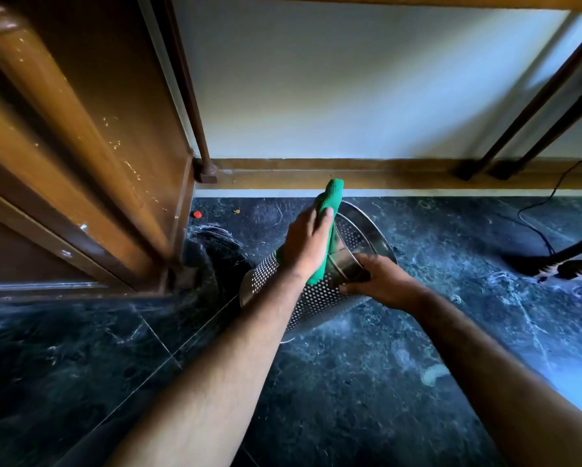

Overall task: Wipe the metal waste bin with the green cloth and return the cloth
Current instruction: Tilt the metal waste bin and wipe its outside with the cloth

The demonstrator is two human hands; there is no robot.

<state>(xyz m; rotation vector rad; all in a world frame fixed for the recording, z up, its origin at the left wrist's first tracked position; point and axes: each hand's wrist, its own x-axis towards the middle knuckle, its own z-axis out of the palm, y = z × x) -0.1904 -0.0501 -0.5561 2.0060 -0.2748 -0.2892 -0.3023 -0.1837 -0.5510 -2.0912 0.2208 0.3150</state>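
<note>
The metal waste bin (316, 298), perforated and shiny, is tipped on its side on the dark marble floor, its open rim pointing away towards the wall. My left hand (308, 242) presses the green cloth (330, 197) against the bin's upper side near the rim; one end of the cloth sticks up past my fingers. My right hand (379, 279) grips the solid band of the bin on its right side and holds it steady. The underside of the bin is hidden.
A brown wooden cabinet (80, 163) stands close on the left, with a dark dusty object (212, 244) at its corner. A skirting board (350, 176) and white wall lie behind. Furniture legs (519, 129), a black cable (535, 227) and a brush (566, 267) are at the right.
</note>
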